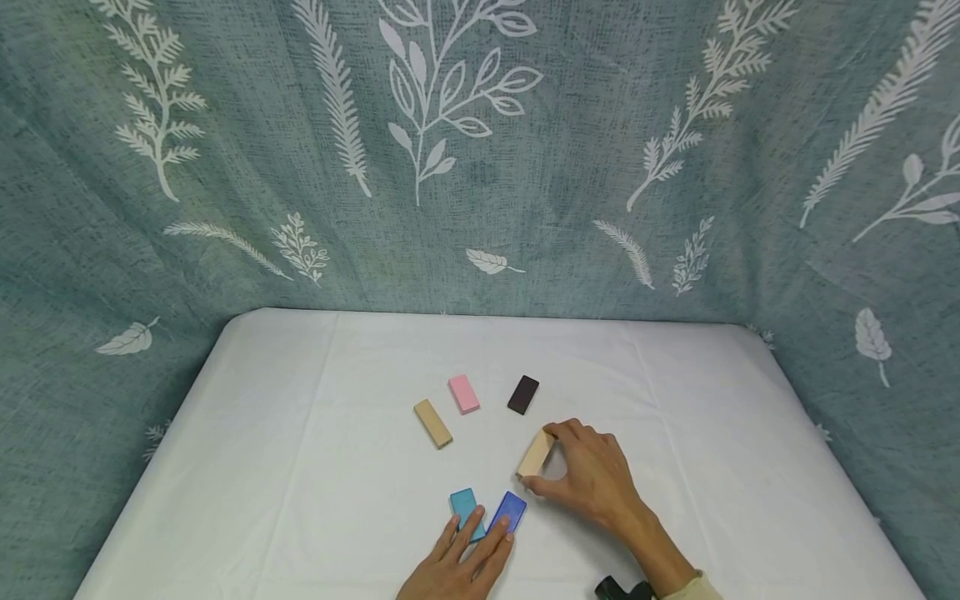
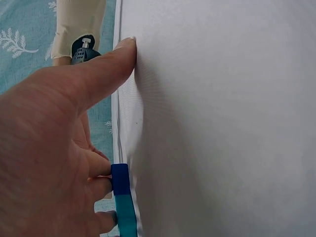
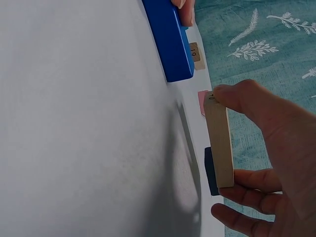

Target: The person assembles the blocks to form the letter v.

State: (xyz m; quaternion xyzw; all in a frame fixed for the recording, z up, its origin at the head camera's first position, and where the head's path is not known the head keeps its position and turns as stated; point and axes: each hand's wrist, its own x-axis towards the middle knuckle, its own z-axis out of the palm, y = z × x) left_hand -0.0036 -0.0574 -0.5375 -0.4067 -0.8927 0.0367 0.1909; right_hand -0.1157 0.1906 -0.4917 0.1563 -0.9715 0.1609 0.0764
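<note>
My right hand (image 1: 596,479) pinches a plain wooden block (image 1: 536,455) by its two ends, thumb at the near end and fingers at the far end. In the right wrist view, a shadow falls on the cloth beside this wooden block (image 3: 219,143), and a small number is marked on its end. With fingers stretched out, my left hand (image 1: 461,562) rests its fingertips on a light blue block (image 1: 463,502) and a dark blue block (image 1: 512,507). Those two blocks lie side by side, their near ends close together, as the left wrist view also shows.
Farther back on the white-covered table (image 1: 360,517) lie a second wooden block (image 1: 432,424), a pink block (image 1: 463,394) and a dark brown block (image 1: 523,395). A green curtain with white leaves (image 1: 480,208) hangs behind the table. A black device (image 1: 622,589) sits at the right wrist.
</note>
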